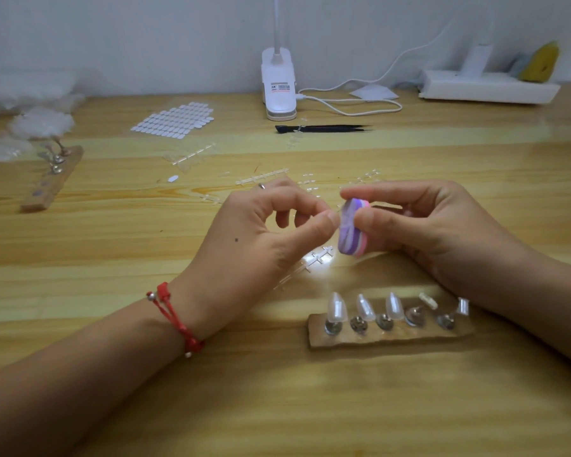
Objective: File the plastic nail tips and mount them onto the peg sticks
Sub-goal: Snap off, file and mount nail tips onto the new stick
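two hands meet mid-bench: left hand fingers pinch presumed nail tip against buffer block, gripped in right hand fingers for filing; three mounted tips at 5 o'clock.

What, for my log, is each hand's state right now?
Left hand: pinching what seems a clear nail tip, barely visible.
Right hand: gripping the purple-pink file block.

Single head-worn wide-angle view; facing forward and down over table; close on left hand and right hand at frame centre; wall across top edge
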